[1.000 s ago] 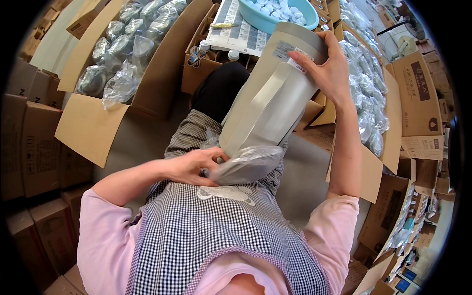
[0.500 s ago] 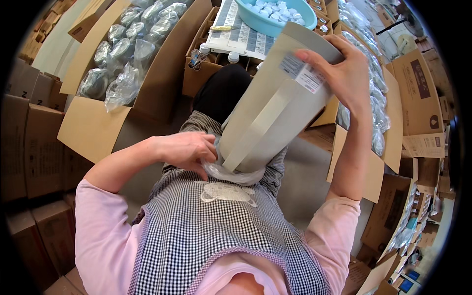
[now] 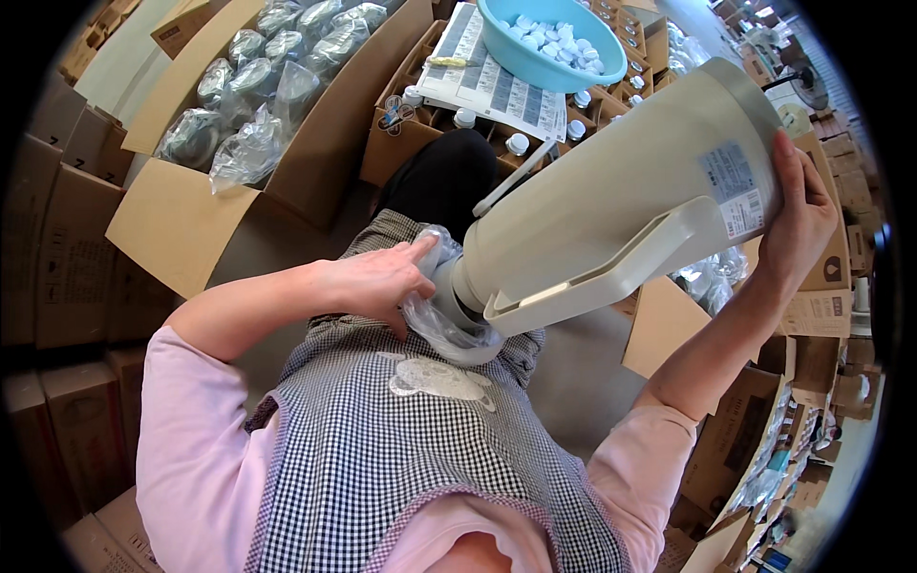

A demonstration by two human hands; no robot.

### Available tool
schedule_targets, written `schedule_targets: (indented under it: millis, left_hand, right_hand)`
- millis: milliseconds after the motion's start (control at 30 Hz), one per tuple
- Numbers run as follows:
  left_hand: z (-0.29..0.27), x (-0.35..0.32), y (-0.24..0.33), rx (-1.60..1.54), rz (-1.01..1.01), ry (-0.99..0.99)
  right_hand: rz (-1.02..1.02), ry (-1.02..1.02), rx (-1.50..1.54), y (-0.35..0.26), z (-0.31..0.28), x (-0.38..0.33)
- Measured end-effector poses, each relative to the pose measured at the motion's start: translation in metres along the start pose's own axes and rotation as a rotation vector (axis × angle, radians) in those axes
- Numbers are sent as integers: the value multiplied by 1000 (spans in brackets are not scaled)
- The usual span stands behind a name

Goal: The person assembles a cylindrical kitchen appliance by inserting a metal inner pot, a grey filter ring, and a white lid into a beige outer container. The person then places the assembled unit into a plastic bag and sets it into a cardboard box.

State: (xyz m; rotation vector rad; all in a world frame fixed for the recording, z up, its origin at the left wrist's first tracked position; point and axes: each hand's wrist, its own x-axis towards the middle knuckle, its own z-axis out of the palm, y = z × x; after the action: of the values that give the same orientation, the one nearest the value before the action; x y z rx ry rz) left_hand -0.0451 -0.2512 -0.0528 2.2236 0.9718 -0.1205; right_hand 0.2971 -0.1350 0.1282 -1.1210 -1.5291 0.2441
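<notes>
Now tilted: cream jug (image 3: pixel 621 191) between both hands
Left hand (image 3: pixel 373 282) fingers pinch clear bag (image 3: pixel 449 329); right hand (image 3: pixel 798 215) cups the base

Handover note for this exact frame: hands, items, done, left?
Left hand: pinching the clear plastic bag bunched at the lower end of the beige jug.
Right hand: palm on the jug's far end, holding it tilted above the lap.
Done: jug's body is bare.
Left: bag not fully clear of the lower end.
Nearby: open box of bagged items, teal bowl of white caps.
</notes>
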Motion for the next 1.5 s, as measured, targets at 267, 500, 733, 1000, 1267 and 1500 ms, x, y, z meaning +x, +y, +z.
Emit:
schedule_targets:
  millis: [267,500,733,1000,1267,1500]
  left_hand:
    - [-7,12,-15,-113,36,-46]
    - [-19,7,-12,-196,21,-36]
    - [-13,17,12,163,65,209]
    - [-37,29,48,-234,72,783]
    - [-44,51,11,-815,-52,776]
    - [-23,39,-43,-1287,-2,751]
  right_hand:
    - [72,-68,-5,14,3,-8]
    - [82,-136,-41,13,23,-34]
    - [100,-223,-71,17,46,-34]
    - [-57,-349,-359,-6,90,-26]
    - [-628,-182,-446,-15,126,-42]
    - [15,-1126,117,15,17,-169]
